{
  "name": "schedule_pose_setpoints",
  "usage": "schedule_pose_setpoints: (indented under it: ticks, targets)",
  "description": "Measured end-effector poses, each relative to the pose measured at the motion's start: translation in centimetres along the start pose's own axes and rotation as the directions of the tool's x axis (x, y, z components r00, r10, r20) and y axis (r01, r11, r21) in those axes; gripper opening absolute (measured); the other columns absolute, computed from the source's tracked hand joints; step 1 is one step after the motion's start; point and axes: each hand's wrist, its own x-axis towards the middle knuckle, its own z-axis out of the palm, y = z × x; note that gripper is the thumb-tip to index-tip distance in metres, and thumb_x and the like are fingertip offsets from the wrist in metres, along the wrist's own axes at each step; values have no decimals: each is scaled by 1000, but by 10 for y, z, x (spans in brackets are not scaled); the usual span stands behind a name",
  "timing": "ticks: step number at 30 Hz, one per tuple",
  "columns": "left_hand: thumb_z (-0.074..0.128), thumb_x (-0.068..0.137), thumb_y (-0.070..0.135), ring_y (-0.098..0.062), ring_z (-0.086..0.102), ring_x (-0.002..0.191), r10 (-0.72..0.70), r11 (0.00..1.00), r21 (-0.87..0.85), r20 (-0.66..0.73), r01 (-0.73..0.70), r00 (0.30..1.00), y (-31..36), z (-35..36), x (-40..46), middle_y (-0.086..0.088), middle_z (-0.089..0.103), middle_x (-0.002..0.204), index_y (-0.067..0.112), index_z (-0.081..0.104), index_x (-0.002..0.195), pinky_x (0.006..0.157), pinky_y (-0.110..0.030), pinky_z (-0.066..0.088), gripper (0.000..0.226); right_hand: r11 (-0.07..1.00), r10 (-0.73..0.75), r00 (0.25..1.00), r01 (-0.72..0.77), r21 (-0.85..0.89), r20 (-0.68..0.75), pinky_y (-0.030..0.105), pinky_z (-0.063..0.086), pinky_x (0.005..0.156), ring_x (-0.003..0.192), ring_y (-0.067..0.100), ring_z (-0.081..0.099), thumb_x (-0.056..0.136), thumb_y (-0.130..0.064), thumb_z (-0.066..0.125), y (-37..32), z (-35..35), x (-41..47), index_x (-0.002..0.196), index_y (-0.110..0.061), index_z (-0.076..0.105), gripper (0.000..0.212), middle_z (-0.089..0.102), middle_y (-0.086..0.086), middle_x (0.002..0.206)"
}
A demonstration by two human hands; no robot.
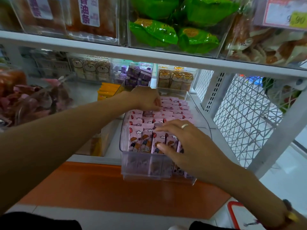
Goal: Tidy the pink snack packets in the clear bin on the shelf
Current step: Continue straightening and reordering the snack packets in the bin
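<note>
A clear bin (pixel 146 170) juts out over the front edge of the white shelf, filled with rows of pink snack packets (pixel 136 140) that stand upright with cartoon prints. My left hand (pixel 147 99) reaches to the back of the bin, its fingers curled down onto the far packets; whether it pinches one is hidden. My right hand (pixel 184 143), a ring on one finger, lies spread over the front right rows, fingertips pressing the packet tops.
Left of the bin are yellow packets (pixel 108 91) and a bin of dark pink wrapped snacks (pixel 33 100). Behind stand bear-print packets (pixel 175 80) and purple boxes (pixel 137 75). The upper shelf (pixel 149 56) overhangs close above. A white wire mesh panel (pixel 245 117) closes the right side.
</note>
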Motion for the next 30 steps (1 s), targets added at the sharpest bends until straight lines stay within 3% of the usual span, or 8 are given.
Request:
schedule_pose_setpoints:
  ticks: [9,13,15,17,20,25,27,30]
  targets:
    - [54,96,30,-22,60,107,-221,968,-181,-302,172,927,3,9,-5,0,64,120,21,67,108,84,-33,47,19,994,24,1000,-22,-109,12,20,9,110,132,2,24,88,-63,5,3,22,-13,137,-32,41,68,38,-14,141]
    - [48,99,27,-20,59,93,-292,917,-384,-459,109,839,8,2,-13,-6,66,113,11,61,111,76,-31,47,23,995,31,999,-30,-100,17,20,8,110,132,2,23,94,-61,15,5,23,-13,137,-33,41,57,37,-14,141]
    - [46,100,23,-18,61,92,-386,839,-539,-490,77,781,10,-2,-18,-8,66,108,12,59,107,77,-33,51,18,994,32,999,-30,-104,12,18,7,109,132,2,24,96,-57,20,5,23,-13,136,-33,42,52,38,-14,141]
    - [46,100,22,-20,64,92,-549,646,-763,-455,11,702,9,-6,-26,-9,65,103,11,55,104,75,-33,55,15,996,33,999,-32,-87,5,18,8,109,132,2,25,95,-57,20,6,22,-11,134,-33,44,52,39,-14,140]
    - [46,100,20,-1,66,72,-675,386,-914,-374,-127,636,13,-9,-49,-3,65,88,5,54,110,57,-13,52,20,999,37,999,-36,-39,16,25,16,112,130,3,29,91,-61,20,7,21,-9,132,-34,46,55,41,-14,137]
    - [50,98,26,0,66,77,-724,279,-913,-403,-297,560,31,-8,-105,5,65,93,15,55,109,62,-11,52,16,996,80,996,-79,38,-26,30,33,105,118,2,41,92,-59,27,4,13,-1,123,-33,57,50,52,-13,127]
    - [53,95,29,-2,68,78,-714,250,-912,-400,-325,574,42,-7,-123,3,67,92,16,57,104,63,-13,53,16,982,123,984,-102,162,-128,29,41,97,111,1,45,93,-52,36,-1,10,3,122,-31,57,41,54,-13,123]
    - [57,93,30,-9,70,83,-664,205,-928,-366,-312,652,57,-2,-139,1,71,91,16,61,103,68,-19,56,18,885,213,957,-104,454,-197,19,43,85,102,-7,49,82,-62,38,-13,5,8,126,-31,51,55,53,-16,117]
